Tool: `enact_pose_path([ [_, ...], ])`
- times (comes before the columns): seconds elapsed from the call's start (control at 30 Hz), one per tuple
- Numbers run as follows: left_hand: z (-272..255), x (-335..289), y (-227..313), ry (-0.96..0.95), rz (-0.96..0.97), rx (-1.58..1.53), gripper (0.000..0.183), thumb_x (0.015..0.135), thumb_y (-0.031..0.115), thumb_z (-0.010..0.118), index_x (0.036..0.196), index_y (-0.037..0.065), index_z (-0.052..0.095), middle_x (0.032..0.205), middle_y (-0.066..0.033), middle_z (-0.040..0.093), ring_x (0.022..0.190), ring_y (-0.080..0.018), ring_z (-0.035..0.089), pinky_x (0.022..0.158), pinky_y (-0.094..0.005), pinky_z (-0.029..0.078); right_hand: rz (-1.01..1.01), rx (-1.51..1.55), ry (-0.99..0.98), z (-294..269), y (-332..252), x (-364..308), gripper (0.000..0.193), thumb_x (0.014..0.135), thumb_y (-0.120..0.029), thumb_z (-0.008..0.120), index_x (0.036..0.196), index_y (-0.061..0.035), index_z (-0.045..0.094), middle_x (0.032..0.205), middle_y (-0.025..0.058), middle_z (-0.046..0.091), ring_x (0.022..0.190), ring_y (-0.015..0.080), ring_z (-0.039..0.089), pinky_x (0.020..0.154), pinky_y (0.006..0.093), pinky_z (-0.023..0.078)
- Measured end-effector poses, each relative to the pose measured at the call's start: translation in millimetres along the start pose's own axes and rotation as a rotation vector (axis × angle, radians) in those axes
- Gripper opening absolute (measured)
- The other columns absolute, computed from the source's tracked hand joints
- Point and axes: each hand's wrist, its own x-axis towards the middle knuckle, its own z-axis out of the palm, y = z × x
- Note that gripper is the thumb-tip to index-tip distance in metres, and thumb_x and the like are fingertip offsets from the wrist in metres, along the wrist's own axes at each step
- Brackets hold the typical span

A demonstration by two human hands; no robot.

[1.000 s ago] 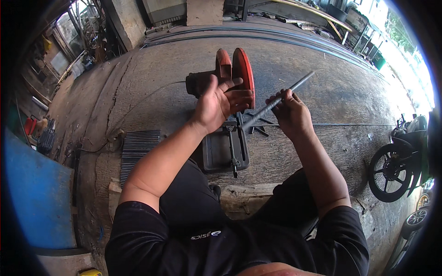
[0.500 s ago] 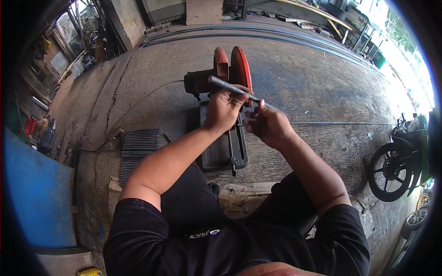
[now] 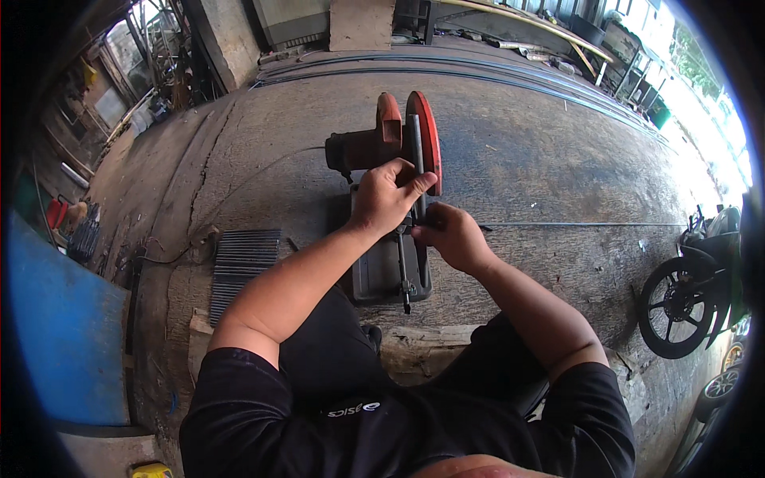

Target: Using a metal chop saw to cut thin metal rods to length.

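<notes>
My left hand (image 3: pixel 386 197) is closed round a short grey metal rod (image 3: pixel 417 143), its thumb laid along the rod's right side. The rod points away from me, above the bed of a cut-off saw and beside its red guard (image 3: pixel 429 139). My right hand (image 3: pixel 456 237) is closed at the rod's near end, fingers curled and thumb pressed in; the exact grip is partly hidden. Below both hands lies the saw's grey base (image 3: pixel 370 279), with a clamp screw (image 3: pixel 404 267) running toward me. The saw's motor (image 3: pixel 351 151) sits to the left of the guard.
Several cut rods (image 3: pixel 243 267) lie side by side on the floor left of the saw. A long thin bar (image 3: pixel 574 225) stretches right toward a motorcycle wheel (image 3: pixel 677 307). Long bars (image 3: pixel 470 70) lie across the back. A blue panel (image 3: pixel 68 327) stands at left.
The rod has swung from a slanting position across my hands to pointing away from me, beside the guard. My right hand has moved slightly down and left to its near end.
</notes>
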Motion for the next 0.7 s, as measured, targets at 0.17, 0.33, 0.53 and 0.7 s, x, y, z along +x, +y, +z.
enact_pose_path([
  [0.17, -10.6, 10.2, -5.7, -0.171, -0.309, -0.772, 0.065, 0.092, 0.061, 0.037, 0.109, 0.001, 0.056, 0.104, -0.0149, 0.063, 0.097, -0.0234, 0.062, 0.087, -0.0387, 0.048, -0.007, 0.185, -0.02, 2.1, -4.0, -3.6, 0.018, 0.083, -0.013, 0.066, 0.093, 0.0018, 0.062, 0.081, 0.0108, 0.068, 0.078, 0.0174, 0.066, 0.073, 0.0309, 0.051],
  [0.33, -19.2, 15.8, 2.8, -0.191, -0.375, -1.231, 0.09, 0.087, 0.074, 0.018, 0.122, -0.002, 0.049, 0.117, -0.0224, 0.058, 0.116, -0.0317, 0.052, 0.101, -0.0449, 0.038, 0.003, 0.239, -0.178, 13.1, -7.7, -10.4, 0.02, 0.086, -0.006, 0.059, 0.105, 0.0001, 0.063, 0.085, 0.0099, 0.069, 0.081, 0.0157, 0.068, 0.074, 0.0297, 0.052],
  [0.53, -17.8, 10.8, 14.4, -0.341, -0.379, -1.332, 0.102, 0.081, 0.081, 0.014, 0.127, -0.005, 0.045, 0.125, -0.0284, 0.053, 0.122, -0.037, 0.049, 0.105, -0.0458, 0.034, 0.029, 0.287, -0.26, 22.5, -12.2, -10.8, 0.026, 0.086, -0.008, 0.059, 0.111, -0.0007, 0.063, 0.089, 0.0121, 0.069, 0.084, 0.018, 0.068, 0.076, 0.0297, 0.052],
  [0.7, -17.5, 10.4, 9.2, -0.327, -0.415, -1.311, 0.105, 0.08, 0.082, 0.013, 0.127, -0.006, 0.045, 0.124, -0.0295, 0.053, 0.121, -0.0373, 0.05, 0.103, -0.0456, 0.036, 0.008, 0.086, -0.217, 25.7, -10.8, -8.2, 0.028, 0.082, -0.011, 0.065, 0.108, -0.0005, 0.063, 0.089, 0.0146, 0.068, 0.083, 0.0206, 0.068, 0.075, 0.0315, 0.051],
])
